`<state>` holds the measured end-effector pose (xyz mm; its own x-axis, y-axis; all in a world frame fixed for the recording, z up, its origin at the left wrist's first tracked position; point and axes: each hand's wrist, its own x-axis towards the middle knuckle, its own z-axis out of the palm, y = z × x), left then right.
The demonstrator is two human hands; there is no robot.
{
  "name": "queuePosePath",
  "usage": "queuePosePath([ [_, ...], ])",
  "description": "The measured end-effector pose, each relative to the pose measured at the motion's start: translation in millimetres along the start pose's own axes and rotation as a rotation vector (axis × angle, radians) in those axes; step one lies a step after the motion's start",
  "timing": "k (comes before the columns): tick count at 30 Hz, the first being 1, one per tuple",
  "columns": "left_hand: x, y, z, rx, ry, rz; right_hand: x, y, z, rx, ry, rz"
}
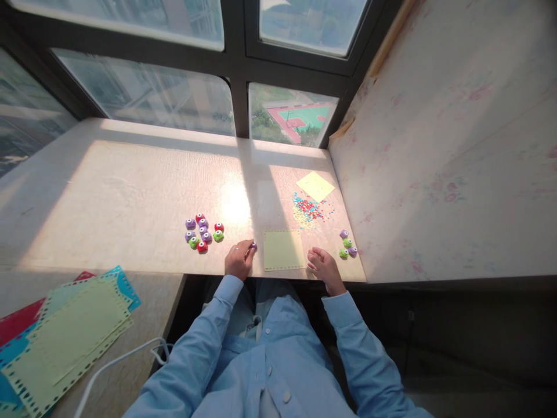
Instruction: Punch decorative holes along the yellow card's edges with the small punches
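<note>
My left hand rests on the tabletop near its front edge, fingers closed on a small purple punch. Just right of it lies a pale green paper square with a punched border. My right hand sits right of that sheet with its fingers curled inward; I cannot see anything in them. A cluster of purple, red and green punches lies left of my left hand. Three more punches sit to the right of my right hand.
A yellow paper square and a scatter of coloured confetti lie at the back right. A papered wall bounds the table on the right, windows behind. A stack of punched coloured sheets and a white cable occupy the lower left surface.
</note>
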<state>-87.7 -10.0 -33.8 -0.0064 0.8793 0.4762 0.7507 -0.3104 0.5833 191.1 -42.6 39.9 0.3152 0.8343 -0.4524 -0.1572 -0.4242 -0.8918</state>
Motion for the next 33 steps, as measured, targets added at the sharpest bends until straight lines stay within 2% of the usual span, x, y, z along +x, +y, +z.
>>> queuePosePath([
  [6, 1, 1, 0.0, 0.022, -0.087, 0.053, -8, 5, 10, 0.102, -0.064, 0.046],
  [12, 2, 2, -1.7, 0.047, -0.109, 0.054, -7, 10, 15, 0.251, -0.143, 0.109],
  [19, 2, 5, -5.0, 0.067, -0.144, 0.039, 4, 10, 21, 0.477, -0.241, 0.346],
  [28, 3, 6, -5.7, 0.087, -0.141, 0.043, 22, -7, 42, 0.538, -0.402, 0.585],
  [33, 3, 7, -6.0, 0.096, -0.16, 0.036, 19, -2, 61, 0.377, -0.471, 0.551],
])
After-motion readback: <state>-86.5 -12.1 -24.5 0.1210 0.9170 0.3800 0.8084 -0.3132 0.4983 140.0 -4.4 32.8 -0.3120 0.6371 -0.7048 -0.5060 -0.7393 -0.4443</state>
